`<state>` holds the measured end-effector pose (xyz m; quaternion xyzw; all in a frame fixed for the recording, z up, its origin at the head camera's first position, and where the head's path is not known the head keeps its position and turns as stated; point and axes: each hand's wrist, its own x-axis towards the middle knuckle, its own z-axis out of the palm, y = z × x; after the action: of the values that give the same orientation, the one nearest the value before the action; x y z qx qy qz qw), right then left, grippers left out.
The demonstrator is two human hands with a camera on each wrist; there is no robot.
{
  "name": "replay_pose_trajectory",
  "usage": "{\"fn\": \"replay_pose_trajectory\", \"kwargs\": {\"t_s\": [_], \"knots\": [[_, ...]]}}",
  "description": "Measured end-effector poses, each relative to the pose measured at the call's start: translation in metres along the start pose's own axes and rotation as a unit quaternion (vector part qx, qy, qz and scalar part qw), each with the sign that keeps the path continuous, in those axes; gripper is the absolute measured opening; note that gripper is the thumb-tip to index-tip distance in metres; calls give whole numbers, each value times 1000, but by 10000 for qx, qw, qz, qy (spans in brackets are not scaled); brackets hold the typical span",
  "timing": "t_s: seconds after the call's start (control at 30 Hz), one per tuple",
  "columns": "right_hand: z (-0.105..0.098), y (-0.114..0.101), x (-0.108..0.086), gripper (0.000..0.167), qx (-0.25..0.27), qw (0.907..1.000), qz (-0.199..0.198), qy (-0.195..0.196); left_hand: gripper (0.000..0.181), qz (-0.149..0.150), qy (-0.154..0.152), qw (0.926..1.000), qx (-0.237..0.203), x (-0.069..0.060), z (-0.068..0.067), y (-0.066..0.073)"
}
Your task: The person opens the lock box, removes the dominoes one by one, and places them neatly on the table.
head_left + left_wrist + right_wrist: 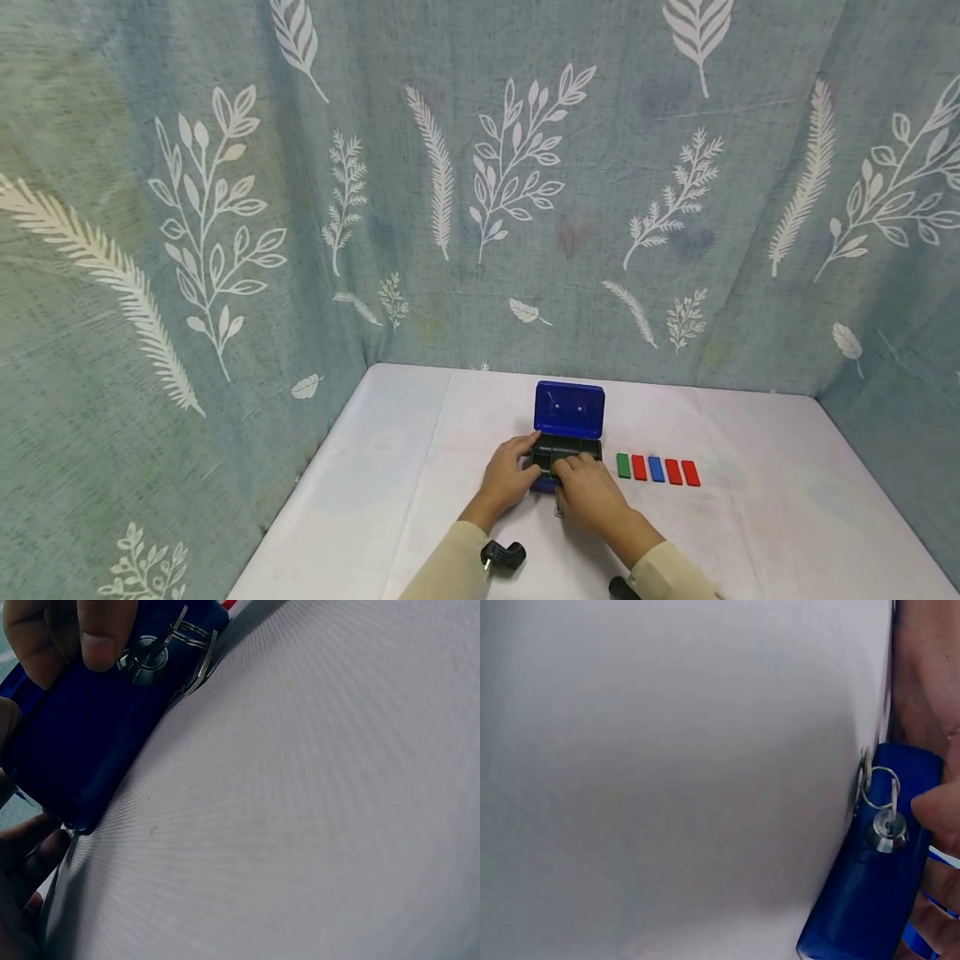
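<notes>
A small blue cash box [543,486] stands on the table with its lid [570,408] raised. Inside sits a black compartment tray [567,448]. My left hand [507,477] holds the box at its left side, thumb over the rim and fingers along the outside. At the front, my right hand [592,496] has its thumb [937,806] on the outer wall beside the lock [889,829] and its fingers over the rim, gripping that edge. Whether they also hold the tray is hidden. A key with metal rings [196,641] hangs from the lock.
To the right of the box lie several flat pieces in a row: a green one [623,466], a blue one [656,469] and red ones [691,473]. A white cloth covers the table [420,467]. Leaf-patterned curtains [450,317] enclose its back and sides.
</notes>
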<state>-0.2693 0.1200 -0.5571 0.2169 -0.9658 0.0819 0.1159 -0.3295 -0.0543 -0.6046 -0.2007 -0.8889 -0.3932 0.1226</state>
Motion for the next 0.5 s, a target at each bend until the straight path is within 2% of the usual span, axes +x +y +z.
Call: {"fn": "replay_pose_trajectory", "kwargs": {"t_s": [0.33,0.5], "knots": [[2,-3,-3,24,502,9984,249,58,61,-111,-53,9999,-5,-1,0,0],[0,-4,-4,27,171,9996,94,219,61,-98,-59,9999,42,-1,0,0]]}}
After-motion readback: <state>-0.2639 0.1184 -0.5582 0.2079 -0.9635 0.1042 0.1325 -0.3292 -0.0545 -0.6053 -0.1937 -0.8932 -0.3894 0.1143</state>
